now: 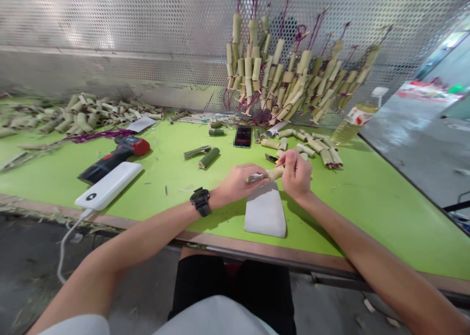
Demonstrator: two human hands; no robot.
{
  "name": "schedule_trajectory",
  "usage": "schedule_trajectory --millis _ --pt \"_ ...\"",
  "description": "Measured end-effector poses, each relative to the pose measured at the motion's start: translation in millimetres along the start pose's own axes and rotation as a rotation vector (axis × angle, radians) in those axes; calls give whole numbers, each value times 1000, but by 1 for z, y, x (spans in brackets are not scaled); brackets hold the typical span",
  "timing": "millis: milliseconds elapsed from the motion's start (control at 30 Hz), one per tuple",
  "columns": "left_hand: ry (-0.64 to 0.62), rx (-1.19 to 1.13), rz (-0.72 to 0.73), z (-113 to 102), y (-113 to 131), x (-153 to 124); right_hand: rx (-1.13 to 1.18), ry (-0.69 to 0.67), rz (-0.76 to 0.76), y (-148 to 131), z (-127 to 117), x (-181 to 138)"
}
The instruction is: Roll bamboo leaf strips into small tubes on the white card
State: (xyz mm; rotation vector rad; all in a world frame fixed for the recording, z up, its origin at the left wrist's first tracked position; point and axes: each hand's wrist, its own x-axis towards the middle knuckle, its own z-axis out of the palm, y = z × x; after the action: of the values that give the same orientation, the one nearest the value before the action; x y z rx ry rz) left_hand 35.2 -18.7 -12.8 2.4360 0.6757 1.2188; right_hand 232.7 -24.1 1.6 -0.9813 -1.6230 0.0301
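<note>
Between my two hands is a short pale bamboo piece (275,173), held low over the table. My left hand (244,180) is closed round its left end, with a thin white sheet-like bit (256,177) showing among the fingers. My right hand (297,173) is in a fist at the other end of the bamboo; its fingertips are partly hidden. Right by those fingers shows a black and yellow cutter knife (271,157); whether the hand touches it I cannot tell. Below both hands a white flat pad (265,211) lies on the green table (367,212).
At left are a cordless drill (119,156), a white power bank (109,185) with cable, and a bamboo heap (79,114). Behind are a phone (243,136), loose bamboo pieces (323,149) and strung bamboo bundles (286,75). An oil bottle (354,119) leans at the right back.
</note>
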Motion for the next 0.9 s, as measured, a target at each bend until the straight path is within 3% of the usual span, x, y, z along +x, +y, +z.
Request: schedule_trajectory --millis 267,900 --pt "-5 -56 14 4 -6 -3 -73 -35 16 3 2 -2" --pt "-267 59 -118 4 7 -2 -70 -168 131 0 2 1"
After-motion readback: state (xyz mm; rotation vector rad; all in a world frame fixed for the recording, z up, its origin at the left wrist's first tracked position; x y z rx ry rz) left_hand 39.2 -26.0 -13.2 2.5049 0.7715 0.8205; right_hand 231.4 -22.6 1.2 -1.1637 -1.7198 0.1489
